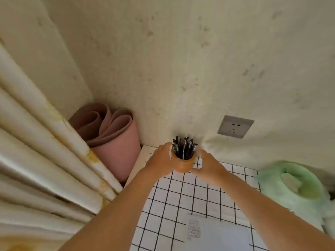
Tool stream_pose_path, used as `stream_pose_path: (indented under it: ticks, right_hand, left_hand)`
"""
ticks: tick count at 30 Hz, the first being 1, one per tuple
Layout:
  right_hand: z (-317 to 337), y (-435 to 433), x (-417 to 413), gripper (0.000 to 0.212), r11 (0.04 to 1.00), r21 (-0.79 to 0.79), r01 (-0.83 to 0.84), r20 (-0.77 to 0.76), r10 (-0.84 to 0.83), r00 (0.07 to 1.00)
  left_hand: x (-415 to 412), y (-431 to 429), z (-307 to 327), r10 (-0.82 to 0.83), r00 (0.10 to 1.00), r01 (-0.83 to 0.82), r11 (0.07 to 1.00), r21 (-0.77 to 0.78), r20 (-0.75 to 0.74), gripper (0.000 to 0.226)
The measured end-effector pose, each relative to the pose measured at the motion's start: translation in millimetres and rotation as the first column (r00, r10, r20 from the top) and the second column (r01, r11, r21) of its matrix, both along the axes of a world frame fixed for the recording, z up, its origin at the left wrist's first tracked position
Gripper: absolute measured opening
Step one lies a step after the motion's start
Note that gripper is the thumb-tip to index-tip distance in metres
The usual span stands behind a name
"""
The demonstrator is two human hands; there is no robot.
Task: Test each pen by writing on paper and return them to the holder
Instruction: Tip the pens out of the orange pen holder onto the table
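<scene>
Pens [184, 147], bundled upright, are contained in the orange holder [184, 165], which stands at the far end of the tiled table [181, 196] close to the wall [181, 69] and is clasped from both sides: the left hand [160, 160] is curled round its left flank near the rim, the right hand [208, 164] round its right flank lower down. The holder is judged rigid, smooth-walled and top-heavy when full, so it should be taken low on the body and kept upright. Each pen is judged light and stiff, best pinched by its exposed upper barrel before transfer to the paper [223, 232] nearer the person.
</scene>
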State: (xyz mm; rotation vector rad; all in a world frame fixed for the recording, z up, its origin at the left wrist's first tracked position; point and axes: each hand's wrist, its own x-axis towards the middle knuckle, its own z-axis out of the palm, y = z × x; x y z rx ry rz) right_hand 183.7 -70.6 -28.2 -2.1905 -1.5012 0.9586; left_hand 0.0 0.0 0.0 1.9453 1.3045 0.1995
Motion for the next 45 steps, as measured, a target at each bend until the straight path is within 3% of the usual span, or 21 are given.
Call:
stream_pose_path:
  ticks: [4,7,10,18,23,30,32,35,38,43,45]
  right_hand:
    - [-45.7,18.8,0.9,0.1,0.997,0.044,0.056,-0.123,-0.05,0.991]
    - [-75.5,28.4,-2.1,0.106,0.98,0.177,0.087,-0.28,-0.034,0.959]
    - [-95.3,32.2,-6.9,0.084,0.946,0.294,0.134,-0.409,-0.002,0.913]
    - [-89.2,-2.1,-14.6,0.074,0.869,0.478,0.129,-0.28,0.012,0.96]
    - [-63.2,-71.9,-21.6,0.081,0.839,0.53,0.125,-0.246,0.011,0.969]
    - [-47.5,-177.0,-35.1,0.096,0.776,0.586,0.234,-0.28,-0.077,0.957]
    - [-43.2,-198.9,-36.0,0.097,0.769,0.596,0.23,-0.241,-0.102,0.965]
    - [-42.0,-221.1,-29.2,0.088,0.767,0.614,0.188,-0.138,-0.13,0.982]
    - [-46.9,-230.0,-18.3,0.09,0.761,0.645,0.071,0.067,-0.149,0.987]
    - [-50.6,-230.2,-3.3,0.092,0.804,0.588,-0.087,0.354,-0.16,0.921]
    - [-55.9,-222.0,0.5,0.091,0.83,0.536,-0.154,0.484,-0.152,0.862]
  left_hand:
    - [13.6,-0.9,-17.6,-0.013,0.963,0.033,0.997,-0.067,0.27,0.047]
    - [17.7,0.8,-49.7,-0.026,0.931,0.041,0.999,-0.035,0.364,0.062]
    - [18.5,9.4,-79.9,-0.035,0.913,0.023,0.999,0.034,0.407,0.056]
    - [4.3,-9.3,-99.3,-0.048,0.899,-0.065,0.968,0.241,0.435,0.059]
    - [-1.9,-64.4,-86.6,-0.059,0.875,-0.073,0.965,0.252,0.481,0.073]
    - [-5.0,-164.2,-63.3,-0.119,0.828,0.01,0.98,0.198,0.548,0.061]
    - [-4.3,-184.4,-65.5,-0.112,0.818,0.023,0.987,0.162,0.565,0.07]
    - [-3.1,-199.3,-68.6,-0.134,0.836,0.073,0.988,0.135,0.532,0.103]
    - [-4.2,-204.1,-68.8,-0.191,0.867,0.131,0.979,0.158,0.461,0.13]
    - [3.1,-195.4,-77.2,-0.281,0.923,0.114,0.854,0.508,0.264,0.124]
    - [6.8,-186.5,-86.4,-0.328,0.92,0.172,0.831,0.529,0.217,0.116]
